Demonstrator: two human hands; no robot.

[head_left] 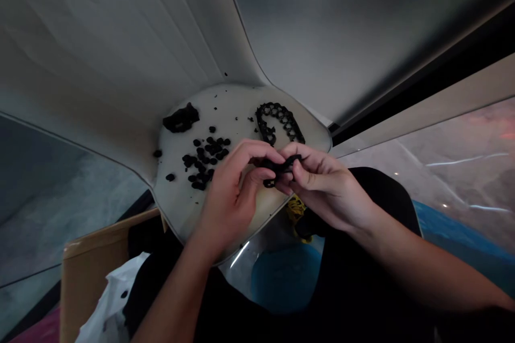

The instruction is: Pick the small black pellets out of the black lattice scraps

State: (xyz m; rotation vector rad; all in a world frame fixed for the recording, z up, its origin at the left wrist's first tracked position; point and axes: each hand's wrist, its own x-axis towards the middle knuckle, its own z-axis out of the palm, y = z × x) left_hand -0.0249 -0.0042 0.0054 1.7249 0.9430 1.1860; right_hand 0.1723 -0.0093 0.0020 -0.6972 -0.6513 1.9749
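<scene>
My left hand (231, 193) and my right hand (322, 187) meet over the near edge of a pale rounded seat-like surface (241, 112). Both pinch a short black chain piece (281, 166) made of small links, held between thumbs and fingertips. A longer curved black chain (281, 120) lies on the surface just beyond my hands. Several loose black links (205, 158) are scattered to the left of my left hand. A black clump of parts (181, 119) sits at the far left of the surface.
A cardboard box (92, 273) with a white plastic bag (108, 305) stands at lower left. A blue container (281, 278) lies below my hands, with a yellow-black item (295, 208) beside it. Pale panels rise behind the surface.
</scene>
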